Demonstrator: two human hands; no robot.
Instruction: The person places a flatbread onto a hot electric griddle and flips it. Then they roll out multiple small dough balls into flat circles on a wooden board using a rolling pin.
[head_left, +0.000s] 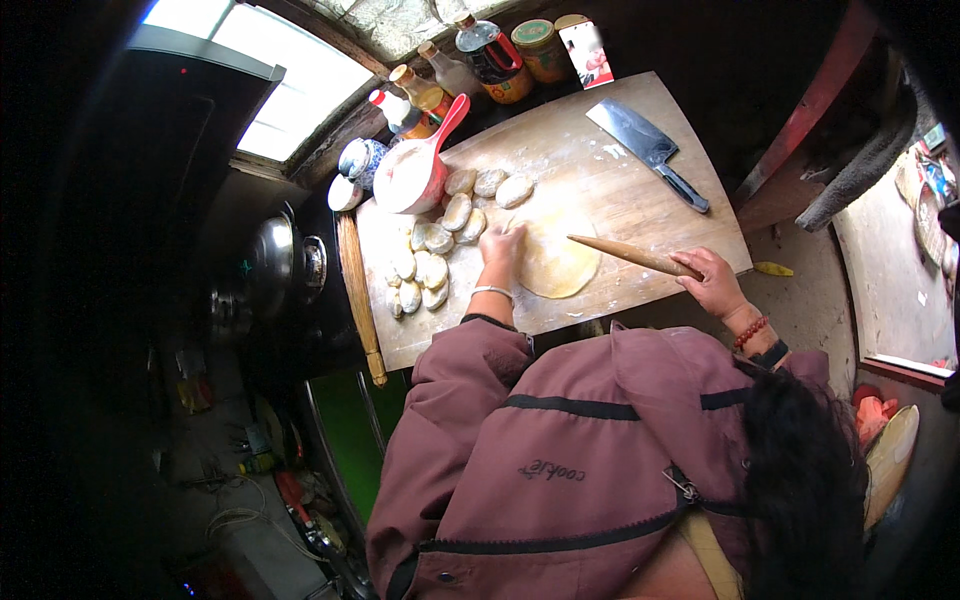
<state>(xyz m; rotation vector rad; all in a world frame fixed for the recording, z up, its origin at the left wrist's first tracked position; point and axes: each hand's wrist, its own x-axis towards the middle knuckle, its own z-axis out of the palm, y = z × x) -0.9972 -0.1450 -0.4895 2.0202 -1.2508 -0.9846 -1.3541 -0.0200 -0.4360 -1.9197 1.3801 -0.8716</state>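
A flat round sheet of dough (559, 259) lies on a floured wooden board (420, 334). My left hand (501, 244) grips its left edge, and the fingertips are partly hidden. In my right hand (712, 283) is a tapered wooden rolling pin (626, 253), held by its near end. The pin's tip points left, over the right side of the dough sheet. Several floured dough pieces (457, 212), small and flattened, lie left of my left hand, some overlapping. Behind them stands a red-and-white handled bowl (409, 180) holding what looks like flour.
A cleaver (637, 135) lies at the board's far right, handle towards me. Bottles (431, 94), a jar (540, 49) and a phone (586, 54) line the back. A straw brush (358, 292) lies along the left edge, with a metal pot (274, 244) beyond.
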